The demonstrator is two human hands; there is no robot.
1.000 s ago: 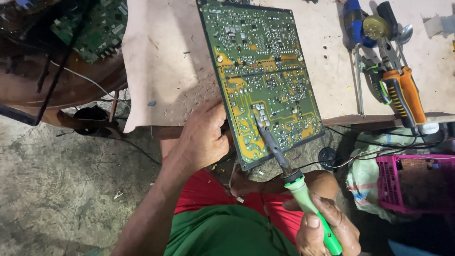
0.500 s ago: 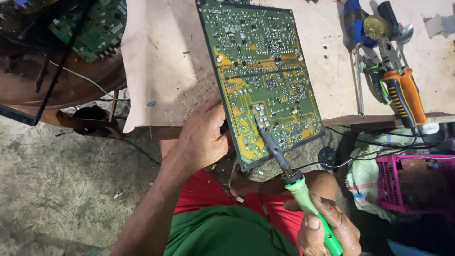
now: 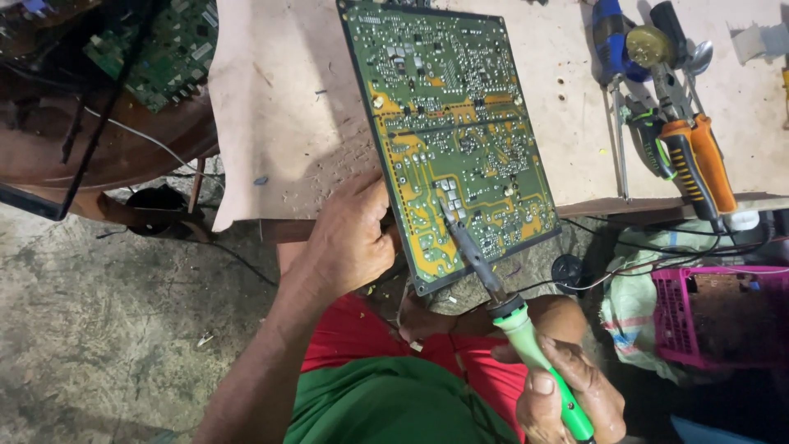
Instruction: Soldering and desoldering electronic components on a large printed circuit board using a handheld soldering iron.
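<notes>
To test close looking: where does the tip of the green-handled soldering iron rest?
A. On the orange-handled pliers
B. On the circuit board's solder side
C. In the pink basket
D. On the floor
B: the right hand holds the soldering iron, whose tip meets the circuit board, steadied by the left hand.

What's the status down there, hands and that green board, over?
Left hand grips circuit board by its near left edge. Right hand holds green soldering iron, tip on the board's lower solder side. Nothing blocking; pliers lie off right.

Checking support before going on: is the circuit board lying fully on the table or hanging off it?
Hanging off. The board's near corner juts past the table edge, where the left hand grips it.
</notes>
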